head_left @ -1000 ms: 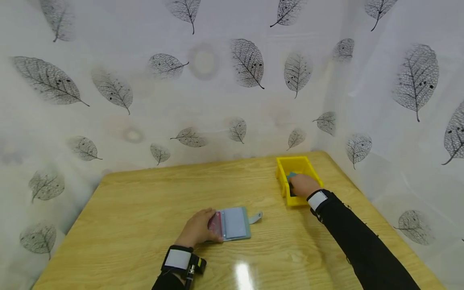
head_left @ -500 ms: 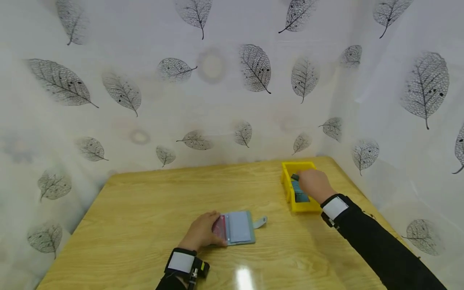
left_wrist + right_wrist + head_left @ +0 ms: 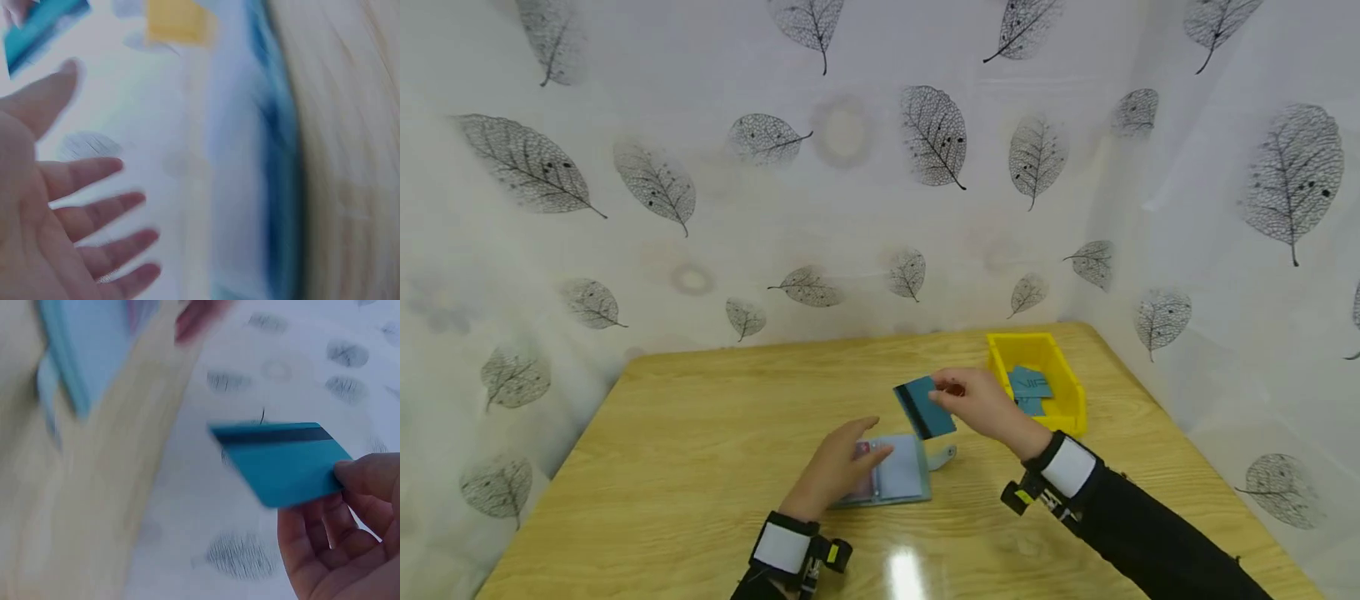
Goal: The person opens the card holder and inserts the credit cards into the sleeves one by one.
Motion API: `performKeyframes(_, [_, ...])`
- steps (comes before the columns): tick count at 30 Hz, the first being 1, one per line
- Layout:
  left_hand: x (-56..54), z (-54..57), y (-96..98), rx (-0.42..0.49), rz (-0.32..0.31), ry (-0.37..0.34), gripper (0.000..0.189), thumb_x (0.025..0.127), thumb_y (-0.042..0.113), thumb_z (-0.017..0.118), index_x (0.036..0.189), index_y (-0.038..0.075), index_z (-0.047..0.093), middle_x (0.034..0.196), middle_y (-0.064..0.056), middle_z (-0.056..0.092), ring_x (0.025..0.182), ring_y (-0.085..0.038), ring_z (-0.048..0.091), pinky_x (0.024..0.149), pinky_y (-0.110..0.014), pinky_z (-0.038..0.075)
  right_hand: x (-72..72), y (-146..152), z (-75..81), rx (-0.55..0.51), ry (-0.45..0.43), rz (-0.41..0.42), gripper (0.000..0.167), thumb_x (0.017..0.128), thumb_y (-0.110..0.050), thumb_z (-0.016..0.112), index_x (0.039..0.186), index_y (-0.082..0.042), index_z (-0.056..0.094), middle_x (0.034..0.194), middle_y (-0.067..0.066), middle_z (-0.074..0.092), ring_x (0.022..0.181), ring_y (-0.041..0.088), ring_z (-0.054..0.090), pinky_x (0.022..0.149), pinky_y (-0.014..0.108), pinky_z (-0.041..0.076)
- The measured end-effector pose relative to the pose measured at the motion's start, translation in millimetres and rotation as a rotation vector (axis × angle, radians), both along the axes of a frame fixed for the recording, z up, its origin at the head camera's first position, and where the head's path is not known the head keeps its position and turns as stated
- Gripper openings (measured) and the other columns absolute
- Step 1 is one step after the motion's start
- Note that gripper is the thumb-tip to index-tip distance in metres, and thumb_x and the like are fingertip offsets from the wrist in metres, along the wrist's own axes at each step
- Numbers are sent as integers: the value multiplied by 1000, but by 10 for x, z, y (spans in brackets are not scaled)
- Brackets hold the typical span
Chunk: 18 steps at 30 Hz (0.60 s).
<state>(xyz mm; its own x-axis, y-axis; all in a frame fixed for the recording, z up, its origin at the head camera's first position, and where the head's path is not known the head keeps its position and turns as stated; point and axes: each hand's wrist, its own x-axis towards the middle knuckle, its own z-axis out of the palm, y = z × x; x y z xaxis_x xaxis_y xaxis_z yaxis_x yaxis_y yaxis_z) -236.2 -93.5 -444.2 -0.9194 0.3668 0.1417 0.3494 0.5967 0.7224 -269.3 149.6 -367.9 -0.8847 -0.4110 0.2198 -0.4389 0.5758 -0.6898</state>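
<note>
Between thumb and fingers my right hand pinches a blue-green plastic card with a dark magnetic stripe. The card is in the air above the far right part of an open card holder. This holder has light blue covers, clear sleeves and a strap with a snap; a pinkish-red insert shows on its left side. Over that left side hovers my left hand, thumb and fingers spread and nothing held. In the left wrist view its fingers are apart and extended.
A yellow bin stands at the back right of the wooden table, with several blue-green cards lying in it. Leaf-printed white sheeting hangs behind and beside the table.
My right hand has come out of the yellow bin with a card and moved left toward the card holder. My left hand has let go of the holder's left side and lifted.
</note>
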Motion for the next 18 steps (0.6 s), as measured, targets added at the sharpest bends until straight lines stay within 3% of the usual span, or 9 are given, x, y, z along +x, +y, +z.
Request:
performKeyframes(2, [42, 81, 62, 133, -38, -1, 50, 100, 36, 53, 135, 2, 52, 128, -19, 60, 113, -35, 60, 92, -48, 49, 39, -98, -56, -73, -98, 50, 19, 95, -12, 63, 109, 0, 68, 97, 11, 68, 82, 20, 65, 70, 32, 56])
performKeyframes(4, [79, 136, 109, 212, -22, 36, 39, 101, 31, 53, 128, 4, 58, 115, -15, 66, 97, -27, 67, 80, -39, 55, 56, -182, -112, -150, -180, 85, 15, 94, -12, 63, 104, 0, 66, 90, 9, 65, 77, 19, 65, 67, 30, 56])
performKeyframes(7, [119, 166, 138, 238, 76, 111, 23, 98, 23, 59, 112, 5, 65, 95, -7, 69, 77, -16, 67, 65, -28, 54, 66, -266, -181, -234, -253, 126, 15, 94, -9, 63, 102, 3, 63, 87, 10, 63, 76, 21, 65, 67, 31, 57])
performKeyframes(9, [131, 155, 122, 221, 137, 149, 16, 96, 19, 63, 105, 7, 67, 88, -4, 68, 72, -12, 65, 62, -25, 52, 61, -297, -234, -242, -274, 131, 19, 94, -9, 63, 107, 5, 62, 91, 12, 63, 79, 23, 66, 69, 33, 57])
performKeyframes(14, [119, 87, -17, 201, 249, 128, 6, 93, 15, 66, 90, 10, 68, 84, -2, 67, 71, -11, 63, 60, -26, 52, 26, -314, -403, -57, -238, 128, 44, 94, -20, 66, 129, 3, 56, 118, 17, 63, 104, 30, 64, 84, 39, 55])
performKeyframes(18, [85, 15, -145, 155, 346, 24, 20, 91, 9, 61, 72, 9, 53, 67, -2, 56, 53, -11, 49, 48, -26, 39, 15, -309, -576, 143, -213, 142, 64, 88, -27, 73, 139, 4, 48, 135, 20, 55, 121, 36, 55, 94, 46, 49])
